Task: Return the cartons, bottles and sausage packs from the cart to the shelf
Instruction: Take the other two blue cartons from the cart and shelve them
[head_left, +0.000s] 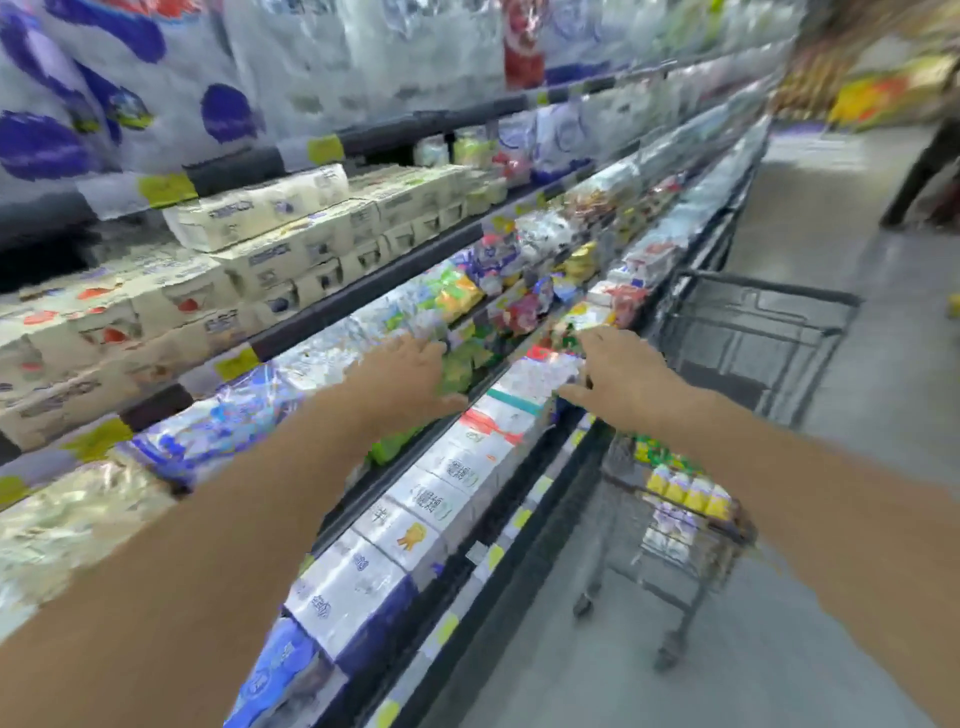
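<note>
Both hands, left hand (410, 374) and right hand (618, 382), are reaching empty with fingers apart over the shelf (524, 457), so next likely means turning right to the cart (685, 499), where yellow bottles (691, 491) are waiting.

Both arms reach toward the shelf (363, 291) — the left hand (410, 376) lies on green packs (462, 364), the right hand (618, 376) spreads open above white cartons (498, 415). The cart (727, 395) stands just beside, yellow-topped bottles (691, 488) inside — the picture is blurred.
</note>
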